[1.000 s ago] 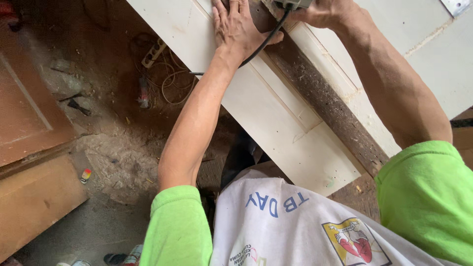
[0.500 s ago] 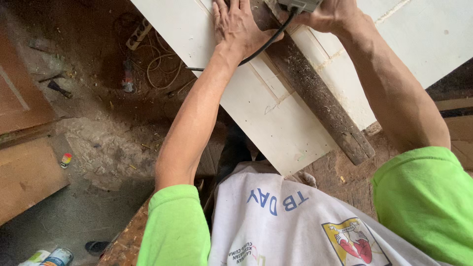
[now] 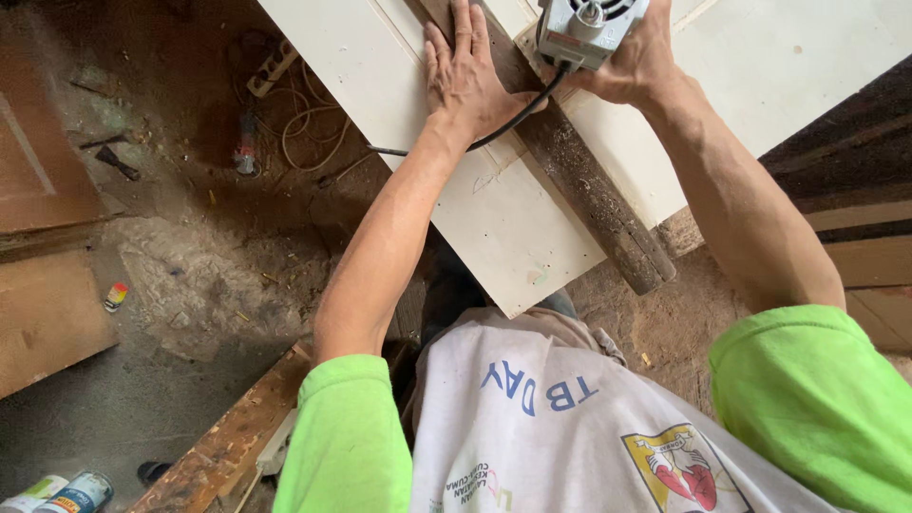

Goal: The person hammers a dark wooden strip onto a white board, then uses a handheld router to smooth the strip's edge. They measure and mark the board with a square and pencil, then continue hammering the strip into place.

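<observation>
Tool now lower in view, right hand (image 3: 635, 66) grips grey power tool (image 3: 589, 28) (corded), left hand (image 3: 467, 81) flat on dark wood strip (image 3: 589, 204).

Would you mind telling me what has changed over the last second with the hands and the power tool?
The grey power tool now shows further into view at the top, still gripped by the right hand. Nothing was picked up or released. The left hand stays flat on the dark wooden beam across the white panel, with the black cord trailing over it.

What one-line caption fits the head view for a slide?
Left hand flat on a dark beam across a white panel, right hand gripping a grey power tool.
</observation>
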